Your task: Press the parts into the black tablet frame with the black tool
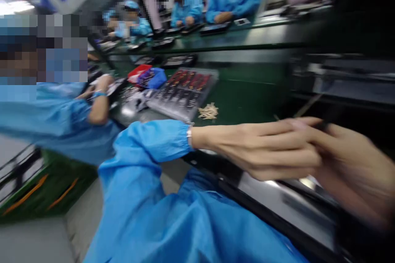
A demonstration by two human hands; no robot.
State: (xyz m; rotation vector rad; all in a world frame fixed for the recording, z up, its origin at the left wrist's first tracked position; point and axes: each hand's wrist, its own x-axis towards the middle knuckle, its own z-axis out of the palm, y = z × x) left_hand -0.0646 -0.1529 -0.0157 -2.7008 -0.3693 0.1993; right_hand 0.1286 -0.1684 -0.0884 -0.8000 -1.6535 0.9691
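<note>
My left hand (262, 148) reaches across to the right, its fingers pressed together and their tips meeting my right hand. My right hand (361, 168) is curled at the right edge, smeared by motion. Between the thumbs and forefingers shows a small dark patch; what is pinched there I cannot make out. A thin pale stick (308, 104) slants up just beyond the fingers, and I cannot tell whether it touches them. Below the hands lies a blurred flat panel (290, 205) with a grey face and dark edge.
A pile of small pale sticks (208, 111) lies on the green bench (247, 90). Beside it stands a clear compartment tray (185, 90) of small dark and red parts. Blue bin (157, 79) and red bin (139, 73) sit behind. A co-worker's arm (100, 102) is at left; others sit opposite.
</note>
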